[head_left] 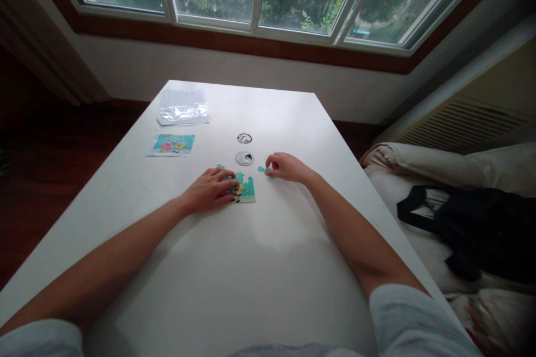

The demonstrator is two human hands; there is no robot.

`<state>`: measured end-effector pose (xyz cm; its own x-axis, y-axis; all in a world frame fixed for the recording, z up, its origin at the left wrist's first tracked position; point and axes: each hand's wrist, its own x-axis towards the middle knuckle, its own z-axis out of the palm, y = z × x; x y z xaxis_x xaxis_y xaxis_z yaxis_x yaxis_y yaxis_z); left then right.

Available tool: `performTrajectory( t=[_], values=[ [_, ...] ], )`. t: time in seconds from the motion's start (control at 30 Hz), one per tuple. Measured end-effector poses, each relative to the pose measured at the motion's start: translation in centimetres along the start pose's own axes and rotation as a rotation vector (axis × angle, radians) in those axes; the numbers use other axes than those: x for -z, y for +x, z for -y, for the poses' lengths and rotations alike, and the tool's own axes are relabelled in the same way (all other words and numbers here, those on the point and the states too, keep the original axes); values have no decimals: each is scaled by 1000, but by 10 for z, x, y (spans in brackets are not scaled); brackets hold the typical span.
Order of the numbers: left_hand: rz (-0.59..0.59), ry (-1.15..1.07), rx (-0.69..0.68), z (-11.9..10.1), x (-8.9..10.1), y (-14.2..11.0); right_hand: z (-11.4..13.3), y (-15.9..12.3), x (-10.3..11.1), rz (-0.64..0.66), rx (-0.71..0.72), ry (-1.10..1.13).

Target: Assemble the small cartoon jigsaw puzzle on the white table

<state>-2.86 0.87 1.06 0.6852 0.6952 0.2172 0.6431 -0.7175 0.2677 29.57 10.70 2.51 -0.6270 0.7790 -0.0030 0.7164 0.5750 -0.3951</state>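
Note:
A partly joined jigsaw puzzle (pixel 248 192) with a teal background and a yellow cartoon figure lies flat on the white table. My left hand (pixel 211 189) rests over its left part, fingers spread, hiding much of the picture there. To the right of the puzzle, my right hand (pixel 285 167) is low over the tabletop with thumb and fingers pinched together at a small teal puzzle piece. Loose puzzle pieces (pixel 262 169) lie right at those fingertips; how many is hard to tell. Another teal bit (pixel 220 166) shows just beyond my left fingers.
On the table (pixel 234 284), a printed picture sheet (pixel 173 144) lies at the left, with a clear plastic bag (pixel 184 107) behind it. Two round silvery discs (pixel 244 158) sit beyond the puzzle. Dark clothing (pixel 481 228) lies on a pale seat at the right. Windows line the far wall.

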Motion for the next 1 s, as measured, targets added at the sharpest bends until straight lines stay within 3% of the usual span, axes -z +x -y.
performTrajectory(
  t=[0.27, 0.57, 0.77, 1.0],
  values=[
    [18, 19, 3, 0, -1, 0, 8, 6, -16, -41, 46, -27],
    [51, -4, -93, -10, -1, 1, 19, 8, -23, -81, 71, 376],
    [73, 2, -150, -13, -1, 1, 36, 12, -40, -138, 54, 467],
    [68, -6, -155, -15, -2, 1, 31, 12, -45, -117, 2, 482]
  ],
)
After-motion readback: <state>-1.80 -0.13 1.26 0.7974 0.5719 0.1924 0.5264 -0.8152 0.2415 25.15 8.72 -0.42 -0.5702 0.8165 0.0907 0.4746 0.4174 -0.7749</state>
